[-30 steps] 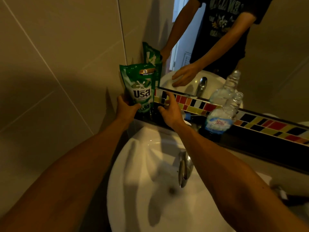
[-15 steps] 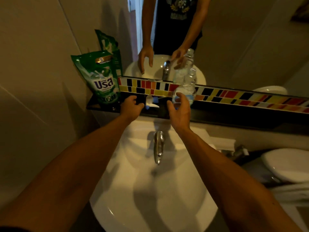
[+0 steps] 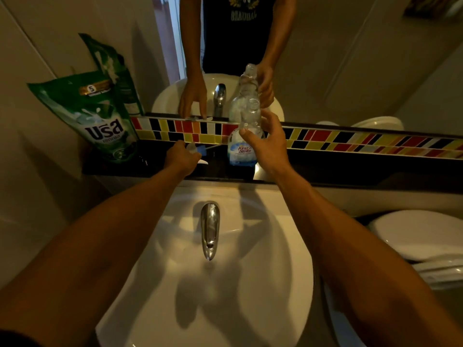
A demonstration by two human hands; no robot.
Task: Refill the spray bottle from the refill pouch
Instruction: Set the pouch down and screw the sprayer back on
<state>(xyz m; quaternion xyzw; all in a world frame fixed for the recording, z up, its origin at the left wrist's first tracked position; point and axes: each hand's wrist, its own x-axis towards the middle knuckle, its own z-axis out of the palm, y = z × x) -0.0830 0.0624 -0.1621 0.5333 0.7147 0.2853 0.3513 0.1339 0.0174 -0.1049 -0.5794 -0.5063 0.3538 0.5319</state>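
A green refill pouch (image 3: 100,121) stands upright at the left end of a dark shelf (image 3: 350,169), leaning against the wall. The clear spray bottle (image 3: 241,151), with a blue-and-white label and an uncapped neck, stands on the shelf in front of the mirror. My right hand (image 3: 268,144) wraps around its upper part, thumb on the left side and fingers behind. My left hand (image 3: 180,157) rests curled over the white-and-blue spray head (image 3: 203,152), which lies on the shelf between pouch and bottle. The hand hides most of the head.
A white basin (image 3: 250,271) with a chrome tap (image 3: 210,229) lies below the shelf. A strip of coloured tiles (image 3: 350,141) runs under the mirror. A white toilet (image 3: 413,236) stands at the right, and a tiled wall closes the left side.
My left hand has left the pouch and moved right onto the spray head. My right hand has moved right and closed around the bottle. The view has swung right.
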